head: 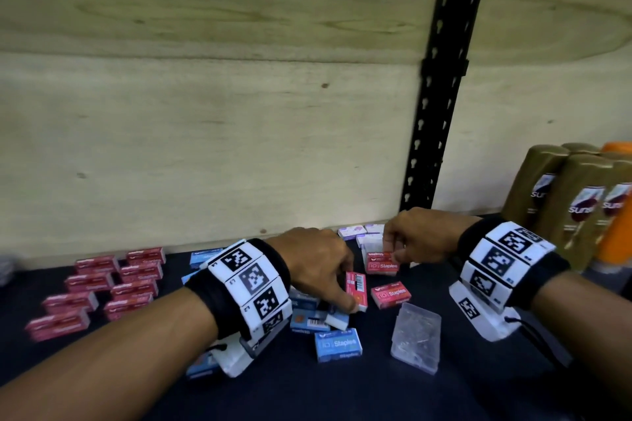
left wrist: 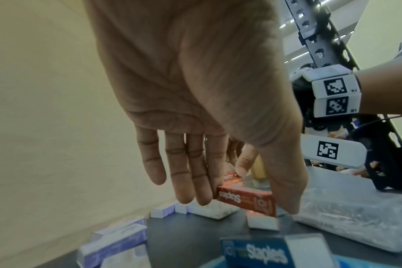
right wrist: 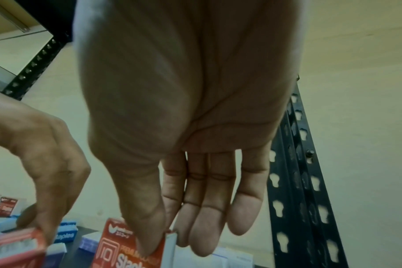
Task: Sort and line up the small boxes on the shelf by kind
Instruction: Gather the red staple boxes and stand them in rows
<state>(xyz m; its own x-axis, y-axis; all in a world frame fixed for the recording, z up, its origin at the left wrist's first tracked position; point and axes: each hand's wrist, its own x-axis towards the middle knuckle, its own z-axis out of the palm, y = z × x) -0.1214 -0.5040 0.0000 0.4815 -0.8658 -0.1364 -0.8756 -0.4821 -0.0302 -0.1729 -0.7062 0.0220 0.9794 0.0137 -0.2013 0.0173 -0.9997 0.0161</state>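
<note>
Left hand (head: 318, 263) pinches a small red cardboard staples box (head: 356, 290) between thumb and fingers, just above the dark shelf surface (head: 342, 393). In the head view its long axis runs near-to-far, tipped on edge with the barcode face up; in the left wrist view the same red box (left wrist: 247, 200) lies across the frame with the "Staples" print upside down.

Right hand (head: 415, 239) pinches a second red staples box (head: 382, 263) by its right end, thumb (right wrist: 149, 235) on the printed front face, fingers behind. That box has its long axis left-right, label facing the camera, near the back wall.

A third red staples box (head: 390, 294) lies flat between the two held ones, long axis left-right.

Two columns of red staples boxes (head: 99, 290) are lined up at the left, long axes left-right. Blue staples boxes (head: 337, 345) lie loose under the left hand. White-purple boxes (head: 352, 232) sit at the back. A clear plastic box (head: 415, 338) lies at the right. Gold shampoo bottles (head: 574, 205) stand far right.
</note>
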